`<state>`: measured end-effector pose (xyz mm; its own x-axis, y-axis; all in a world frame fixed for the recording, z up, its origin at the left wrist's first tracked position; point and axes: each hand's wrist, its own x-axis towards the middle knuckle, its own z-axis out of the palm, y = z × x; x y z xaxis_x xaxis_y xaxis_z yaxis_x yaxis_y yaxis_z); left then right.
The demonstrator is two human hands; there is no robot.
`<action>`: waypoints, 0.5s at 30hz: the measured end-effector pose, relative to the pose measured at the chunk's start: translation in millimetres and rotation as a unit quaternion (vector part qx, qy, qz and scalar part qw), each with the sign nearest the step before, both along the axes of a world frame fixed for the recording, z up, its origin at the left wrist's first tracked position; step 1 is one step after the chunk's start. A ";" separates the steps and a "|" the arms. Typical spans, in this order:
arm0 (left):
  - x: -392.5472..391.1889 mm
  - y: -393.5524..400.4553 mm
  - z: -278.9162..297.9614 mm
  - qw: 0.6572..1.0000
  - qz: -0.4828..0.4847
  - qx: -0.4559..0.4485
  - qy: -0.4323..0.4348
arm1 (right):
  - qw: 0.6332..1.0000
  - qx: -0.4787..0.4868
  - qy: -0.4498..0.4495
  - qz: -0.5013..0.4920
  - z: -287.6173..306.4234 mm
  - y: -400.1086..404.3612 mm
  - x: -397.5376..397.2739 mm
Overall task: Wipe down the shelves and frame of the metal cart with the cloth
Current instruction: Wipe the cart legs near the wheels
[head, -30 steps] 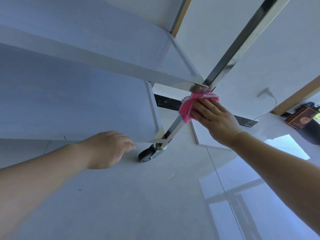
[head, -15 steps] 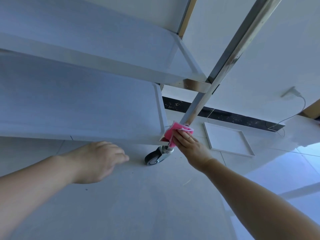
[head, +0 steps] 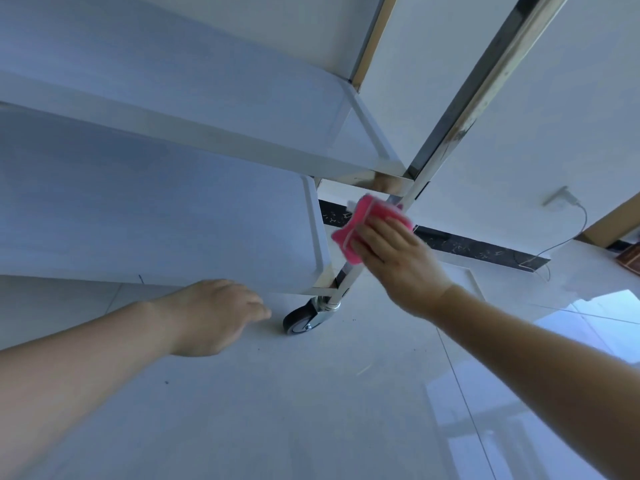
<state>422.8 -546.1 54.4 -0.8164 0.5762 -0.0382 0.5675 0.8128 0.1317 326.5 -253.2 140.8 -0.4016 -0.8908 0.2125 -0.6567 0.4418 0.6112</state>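
Note:
The metal cart's corner post (head: 460,109) runs diagonally from the top right down to a black caster wheel (head: 299,320). Two steel shelves meet it, the middle shelf (head: 173,95) above the bottom shelf (head: 138,220). My right hand (head: 398,254) grips a pink cloth (head: 356,223) wrapped around the post, just under the middle shelf's corner. My left hand (head: 211,313) hovers low by the front edge of the bottom shelf, fingers loosely curled, holding nothing.
Pale glossy floor tiles (head: 311,410) spread below the cart. A white wall with a dark baseboard (head: 485,251) stands behind. A plug and cable (head: 568,206) hang on the wall at right, near a wooden door frame (head: 613,223).
My right hand slid the cloth down the post to the bottom shelf corner, then back up to just under the middle shelf. My left hand barely moved.

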 end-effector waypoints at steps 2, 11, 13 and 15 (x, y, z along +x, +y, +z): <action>-2.1 5.5 4.6 1.000 -0.019 -0.020 0.002 | 1.000 0.008 0.013 -0.023 17.1 -10.1 -1.5; 0.9 -4.7 2.0 1.000 -0.005 -0.029 0.010 | 0.933 0.244 0.102 -0.242 3.4 -50.6 7.7; 4.2 -11.7 -2.2 0.999 0.004 -0.032 0.005 | 0.934 0.248 0.086 -0.243 -14.6 -54.8 4.4; 7.0 -19.3 -3.8 0.999 0.018 -0.033 0.007 | 0.929 0.269 0.050 -0.248 -37.0 -55.5 6.1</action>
